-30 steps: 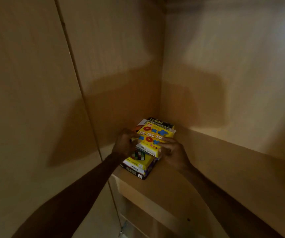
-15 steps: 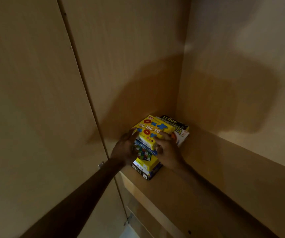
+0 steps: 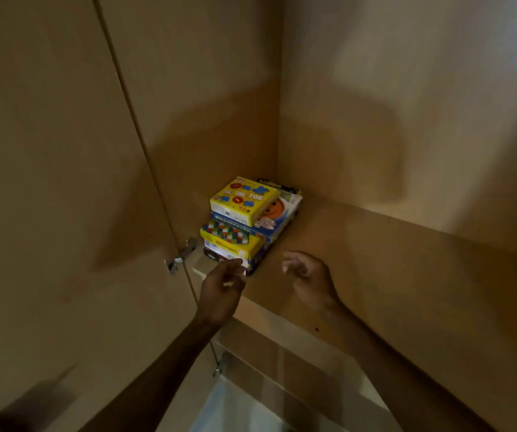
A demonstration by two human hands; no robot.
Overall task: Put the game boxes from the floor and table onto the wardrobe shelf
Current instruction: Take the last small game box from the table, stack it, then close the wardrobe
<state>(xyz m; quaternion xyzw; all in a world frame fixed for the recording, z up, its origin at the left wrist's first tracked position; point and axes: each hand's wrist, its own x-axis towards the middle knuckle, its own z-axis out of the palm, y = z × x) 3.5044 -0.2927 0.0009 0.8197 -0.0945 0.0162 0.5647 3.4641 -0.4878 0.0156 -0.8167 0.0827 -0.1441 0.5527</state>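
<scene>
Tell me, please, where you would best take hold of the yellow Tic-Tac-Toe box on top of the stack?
Probably by its two side walls, hands coming from the open shelf front. The Tic-Tac-Toe box lies flat on top, smaller than the boxes beneath it, and the wardrobe corner closes off the back.

I face a dim wooden wardrobe corner [image 3: 277, 120]; its open door [image 3: 48, 182] hangs at my left on a metal hinge [image 3: 182, 255], shadows crossing the panels.
</scene>
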